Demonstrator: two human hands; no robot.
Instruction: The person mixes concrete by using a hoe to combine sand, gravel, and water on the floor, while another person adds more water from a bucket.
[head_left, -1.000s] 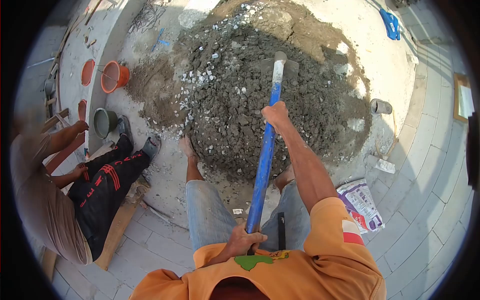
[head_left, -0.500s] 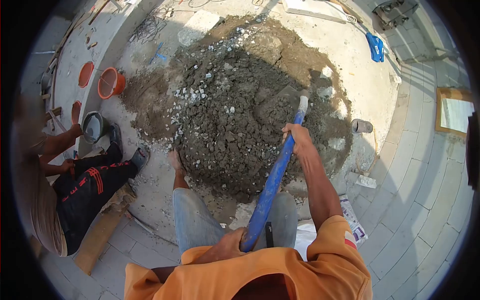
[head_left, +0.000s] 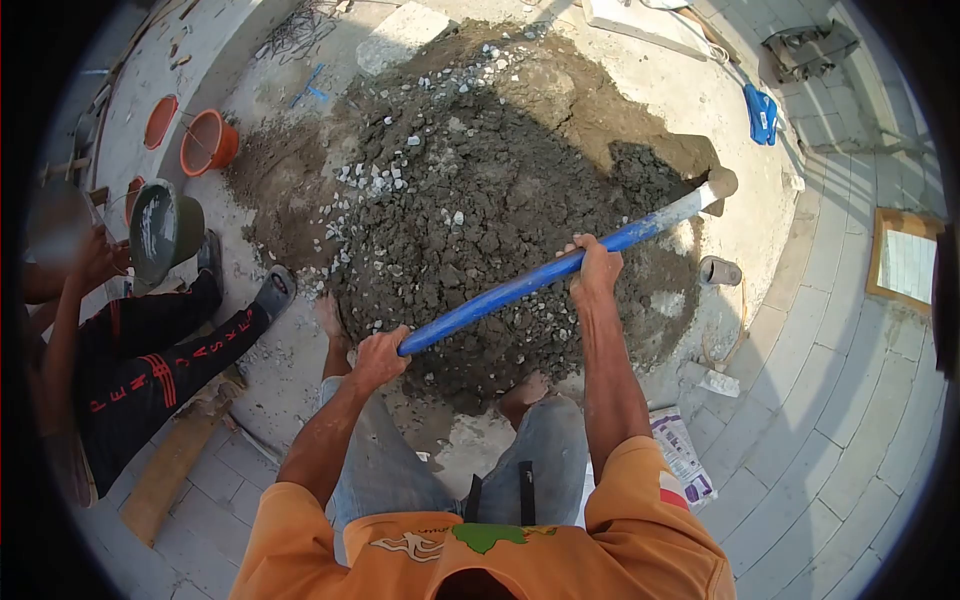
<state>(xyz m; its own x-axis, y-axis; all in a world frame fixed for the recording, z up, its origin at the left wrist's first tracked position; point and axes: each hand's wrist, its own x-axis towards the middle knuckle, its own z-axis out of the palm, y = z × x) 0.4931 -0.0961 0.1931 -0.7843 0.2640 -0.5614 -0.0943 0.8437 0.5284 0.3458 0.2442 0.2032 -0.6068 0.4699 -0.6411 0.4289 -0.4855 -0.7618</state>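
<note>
Head view: left hand (head_left: 383, 358) and right hand (head_left: 597, 270) gripped hoe (head_left: 490, 303) over wet concrete (head_left: 470, 225); judged mixing; next stroke needed steady hold.

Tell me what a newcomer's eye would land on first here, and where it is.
Probably the long blue handle, slanting across the middle, gripped by the left hand at its near end and the right hand farther along. Beneath it spreads the dark, stone-flecked heap, filling the centre. Next might come the bright orange bucket at upper left, above a tilted grey-green bucket beside a co-worker.
</note>
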